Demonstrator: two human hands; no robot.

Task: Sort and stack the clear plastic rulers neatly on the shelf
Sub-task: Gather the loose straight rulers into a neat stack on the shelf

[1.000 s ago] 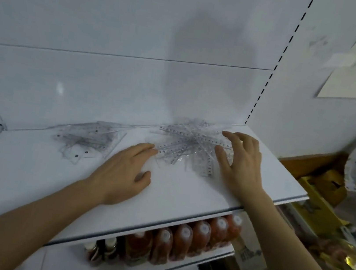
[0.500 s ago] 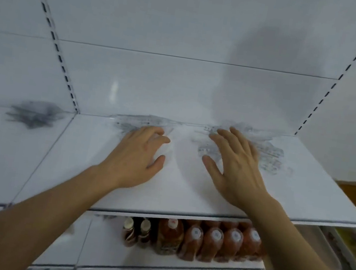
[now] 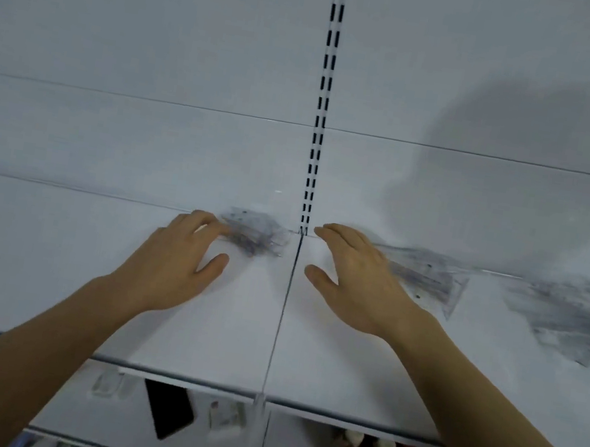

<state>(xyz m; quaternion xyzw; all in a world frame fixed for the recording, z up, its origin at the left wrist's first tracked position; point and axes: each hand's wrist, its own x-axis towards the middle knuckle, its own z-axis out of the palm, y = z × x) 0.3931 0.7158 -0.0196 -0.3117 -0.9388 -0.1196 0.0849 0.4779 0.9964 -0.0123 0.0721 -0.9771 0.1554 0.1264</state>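
Both hands are flat-ish on the white shelf point(image 3: 194, 323), fingers loose and spread, not holding anything. The left hand point(image 3: 181, 256) has its fingertips right at the edge of a small messy pile of clear rulers point(image 3: 259, 235), looks like touching but it's blurry so can't swear to it. The right hand point(image 3: 358, 278) sits just past the shelf seam with another ruler pile point(image 3: 427, 275) poking out from behind it, and a third smeared heap point(image 3: 571, 314) lies further out to its right.
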